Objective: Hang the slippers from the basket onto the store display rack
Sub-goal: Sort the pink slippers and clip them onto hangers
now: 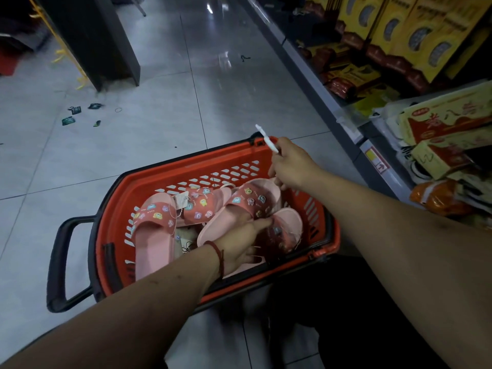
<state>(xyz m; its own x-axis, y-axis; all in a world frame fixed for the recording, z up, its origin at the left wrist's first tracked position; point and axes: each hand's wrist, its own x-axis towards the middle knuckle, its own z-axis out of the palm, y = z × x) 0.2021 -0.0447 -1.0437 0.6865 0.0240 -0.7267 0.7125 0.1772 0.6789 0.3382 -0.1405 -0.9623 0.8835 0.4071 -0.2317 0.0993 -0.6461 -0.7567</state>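
A red plastic shopping basket [114,206] with slotted walls stood on the grey tiled floor [159,129], its black loop handle [57,262] sticking out at 9 o'clock. Inside lay four pink rubber slippers [154,235] with red straps covered in small cartoon patches. One lay lengthwise along the 9 o'clock wall, two more sat towards 12 o'clock, and the fourth slipper [286,222] lay against the 3 o'clock wall.

The left hand [239,243], with a red string bracelet [219,254] at the wrist, reached down into the basket. Its thumb and fingers were curled around the fourth slipper at the strap. The right hand [292,166] hovered above the basket's 1 o'clock corner, its fingers closed, pinching a thin white plastic stick [267,139] that pointed up towards 11 o'clock.

Along the 3 o'clock side of the floor ran a grey store shelf [332,102] stacked with yellow boxes [399,22] and red packets [343,86]. At 11 o'clock stood a dark display stand [93,35], with small dark scraps [72,115] scattered on the tiles near it.
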